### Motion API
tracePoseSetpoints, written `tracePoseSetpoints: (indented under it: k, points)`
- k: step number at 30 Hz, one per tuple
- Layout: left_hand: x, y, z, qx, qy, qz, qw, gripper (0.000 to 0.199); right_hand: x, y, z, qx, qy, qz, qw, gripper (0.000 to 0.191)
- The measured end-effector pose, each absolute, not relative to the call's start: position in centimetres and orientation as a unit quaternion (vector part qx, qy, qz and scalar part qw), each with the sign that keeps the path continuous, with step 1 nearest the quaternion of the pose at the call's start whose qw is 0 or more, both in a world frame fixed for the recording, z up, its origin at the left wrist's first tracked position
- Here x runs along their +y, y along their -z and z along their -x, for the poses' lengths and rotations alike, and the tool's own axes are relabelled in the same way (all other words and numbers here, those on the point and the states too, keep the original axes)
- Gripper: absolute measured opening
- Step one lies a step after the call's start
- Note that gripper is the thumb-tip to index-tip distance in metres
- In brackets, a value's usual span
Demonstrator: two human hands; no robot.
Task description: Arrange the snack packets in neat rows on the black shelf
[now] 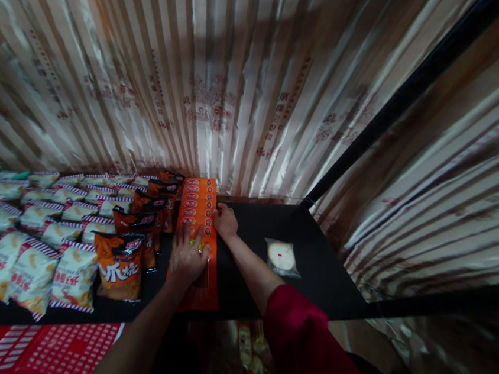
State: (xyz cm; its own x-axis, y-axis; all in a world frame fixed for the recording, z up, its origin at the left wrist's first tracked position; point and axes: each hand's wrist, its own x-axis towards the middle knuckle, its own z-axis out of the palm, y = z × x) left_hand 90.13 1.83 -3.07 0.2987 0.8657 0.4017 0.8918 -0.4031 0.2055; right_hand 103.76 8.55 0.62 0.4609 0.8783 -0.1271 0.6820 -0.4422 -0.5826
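Observation:
On the black shelf lies a long overlapping row of orange snack packets (196, 196), each repeating the same oval logo. Spread across the near part of that row is my left hand (189, 258), palm down, with a ring on one finger. My right hand (227, 221) is at the row's right edge, its fingers curled in against the packets. To the left stand dark orange-and-black snack bags (119, 268), several deep. A clear packet with a round white item (282, 257) lies by itself to the right of my hands.
White snack bags (35, 274) with striped edges fill the shelf's left side in rows. Red plastic baskets (77, 341) are below the front edge. A pale printed curtain (225, 77) hangs behind, and a black post (400, 108) slants up at the right corner of the shelf (329, 278).

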Motion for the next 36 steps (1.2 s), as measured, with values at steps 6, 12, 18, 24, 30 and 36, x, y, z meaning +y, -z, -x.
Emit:
tracePoseSetpoints:
  k: [6,12,18,24,30,36]
  points:
    - [1.8,2.9,-90.1,-0.551,0.196,0.811,0.027,0.048,1.0,0.1,-101.3,-0.616,-0.114,0.706,0.332,0.033]
    - [1.7,2.3,-90.1,-0.561,0.170,0.810,0.007,0.050,-4.7,3.2,-100.4,-0.682,-0.072,0.646,0.335,0.042]
    - [1.7,2.6,-90.1,-0.563,0.172,0.808,0.026,0.050,-5.8,4.4,-101.0,-0.697,-0.076,0.636,0.323,0.051]
    - [1.5,2.2,-90.4,-0.567,0.133,0.812,0.039,0.051,-6.3,3.9,-101.2,-0.691,-0.097,0.639,0.322,0.050]
    - [1.4,1.8,-90.5,-0.562,0.128,0.816,0.040,0.052,-6.5,3.3,-101.1,-0.682,-0.101,0.645,0.329,0.051]
    - [1.3,1.6,-90.6,-0.560,0.119,0.819,0.036,0.048,-6.7,2.7,-101.0,-0.683,-0.101,0.647,0.323,0.050]
